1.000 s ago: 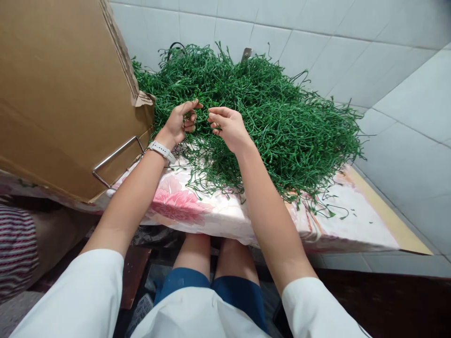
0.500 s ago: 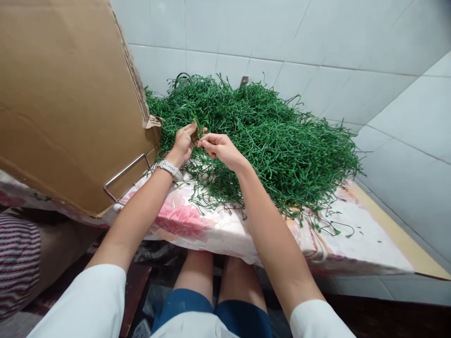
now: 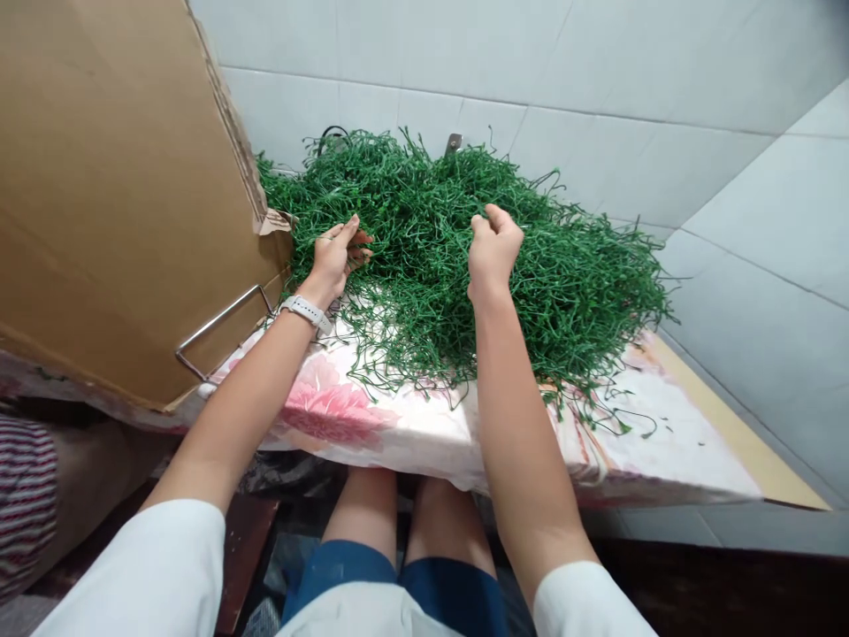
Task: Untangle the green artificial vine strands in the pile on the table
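Note:
A big tangled heap of thin green plastic-looking stems (image 3: 424,265) lies along the table against the wall. At the heap's left part is my left hand (image 3: 335,257), palm turned inward, thumb and fingers apart; I see nothing held in it. My right hand (image 3: 494,252) is over the middle of the heap, back of the hand toward me. Its fingers are curled in and the thumb is close to the index finger. Whatever may be between them is hidden against the green.
A large cardboard box (image 3: 119,195) stands at the left, with a metal wire frame (image 3: 222,323) at its lower edge. A floral cloth (image 3: 338,407) covers the table. Tiled wall (image 3: 597,71) rises behind. At the far left a person's striped garment (image 3: 23,504) shows.
My hands were together, fingertips meeting at a green stem. Now my right hand has moved off to the right and up over the heap, while the left stays near its place with fingers loosened.

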{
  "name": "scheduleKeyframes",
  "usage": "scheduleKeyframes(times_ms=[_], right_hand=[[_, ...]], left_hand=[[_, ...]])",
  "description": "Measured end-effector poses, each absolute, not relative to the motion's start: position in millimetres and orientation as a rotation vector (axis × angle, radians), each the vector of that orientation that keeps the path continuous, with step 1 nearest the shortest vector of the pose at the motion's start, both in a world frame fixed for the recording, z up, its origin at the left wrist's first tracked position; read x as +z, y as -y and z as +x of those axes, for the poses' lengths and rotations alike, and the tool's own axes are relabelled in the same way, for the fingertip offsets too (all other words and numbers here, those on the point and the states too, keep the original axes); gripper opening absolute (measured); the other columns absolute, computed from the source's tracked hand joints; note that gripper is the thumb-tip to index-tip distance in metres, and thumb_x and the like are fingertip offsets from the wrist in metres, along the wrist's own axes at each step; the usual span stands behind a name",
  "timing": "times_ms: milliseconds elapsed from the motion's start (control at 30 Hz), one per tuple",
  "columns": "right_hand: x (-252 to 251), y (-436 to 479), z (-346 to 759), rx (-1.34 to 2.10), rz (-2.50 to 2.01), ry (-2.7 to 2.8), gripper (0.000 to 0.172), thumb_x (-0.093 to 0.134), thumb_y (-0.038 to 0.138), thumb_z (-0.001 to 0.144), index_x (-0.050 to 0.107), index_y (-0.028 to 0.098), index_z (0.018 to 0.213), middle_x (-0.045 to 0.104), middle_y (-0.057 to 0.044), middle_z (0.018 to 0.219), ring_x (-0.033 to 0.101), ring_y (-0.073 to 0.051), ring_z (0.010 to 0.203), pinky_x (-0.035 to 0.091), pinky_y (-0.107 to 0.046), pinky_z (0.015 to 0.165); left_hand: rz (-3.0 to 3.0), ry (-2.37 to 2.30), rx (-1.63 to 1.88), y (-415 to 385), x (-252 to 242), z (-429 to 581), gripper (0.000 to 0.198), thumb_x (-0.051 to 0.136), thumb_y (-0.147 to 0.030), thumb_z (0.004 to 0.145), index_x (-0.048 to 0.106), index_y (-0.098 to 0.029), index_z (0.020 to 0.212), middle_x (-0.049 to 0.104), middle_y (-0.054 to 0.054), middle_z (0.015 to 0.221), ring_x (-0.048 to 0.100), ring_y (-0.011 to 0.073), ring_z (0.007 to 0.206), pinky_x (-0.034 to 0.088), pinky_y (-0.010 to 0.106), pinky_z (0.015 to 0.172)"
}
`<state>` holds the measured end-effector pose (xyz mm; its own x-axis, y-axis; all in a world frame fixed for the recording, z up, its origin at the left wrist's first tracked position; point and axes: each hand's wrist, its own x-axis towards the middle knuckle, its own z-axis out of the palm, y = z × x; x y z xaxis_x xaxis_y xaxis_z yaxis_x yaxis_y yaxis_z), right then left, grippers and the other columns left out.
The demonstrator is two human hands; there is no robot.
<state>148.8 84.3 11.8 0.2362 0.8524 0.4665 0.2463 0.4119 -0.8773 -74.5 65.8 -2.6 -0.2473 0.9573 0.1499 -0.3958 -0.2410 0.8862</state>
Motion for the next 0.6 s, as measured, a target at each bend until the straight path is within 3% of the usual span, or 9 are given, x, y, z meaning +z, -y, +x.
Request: scheduleKeyframes(times_ms=[100,200,300,433,600], right_hand=[[8,-92,162,0.128,-1.542,1.171,0.052,0.051,0.028,0.096,0.054,0.009,0.144,0.051,-0.022,0.141,0.045,-0.036,0.147,0.04,-0.058,0.116],[10,-82,155,0.029,-1.489,1.334,0.047,0.045,0.028,0.097,0.056,0.012,0.14,0.06,-0.019,0.128,0.057,-0.033,0.134,0.041,-0.059,0.114],[12,-67,140,0.162,-1.384,1.454,0.036,0.045,0.032,0.099,0.06,0.015,0.127,0.068,-0.014,0.107,0.066,-0.033,0.117,0.047,-0.06,0.108],[11,-57,133,0.221,-1.526,1.461,0.034,0.056,0.04,0.097,0.06,0.015,0.12,0.067,-0.019,0.112,0.062,-0.039,0.125,0.045,-0.064,0.109],[12,-61,146,-0.019,-1.458,1.369,0.041,0.045,0.05,0.103,0.056,0.017,0.125,0.066,-0.015,0.108,0.066,-0.037,0.119,0.047,-0.06,0.103]], left_hand=[[0.956,-0.901,1.63,-63,-3,-69,0.03,0.075,-0.036,0.091,0.058,-0.02,0.072,0.071,-0.002,0.065,0.063,0.007,0.046,0.049,0.018,0.048],[0.987,-0.85,1.609,-63,-4,-66,0.026,0.076,-0.036,0.09,0.061,-0.02,0.075,0.072,-0.002,0.065,0.062,0.0063,0.046,0.048,0.017,0.047],[1.005,-0.817,1.577,-61,-5,-64,0.022,0.071,-0.034,0.094,0.063,-0.02,0.079,0.069,-0.003,0.062,0.06,0.0061,0.045,0.047,0.017,0.046],[1.004,-0.818,1.555,-58,-3,-61,0.025,0.07,-0.032,0.094,0.061,-0.019,0.074,0.064,-0.004,0.059,0.057,0.006,0.044,0.045,0.018,0.045],[1.005,-0.76,1.564,-55,-3,-58,0.022,0.065,-0.02,0.094,0.06,-0.019,0.072,0.06,-0.005,0.06,0.054,0.0055,0.045,0.043,0.018,0.045]])
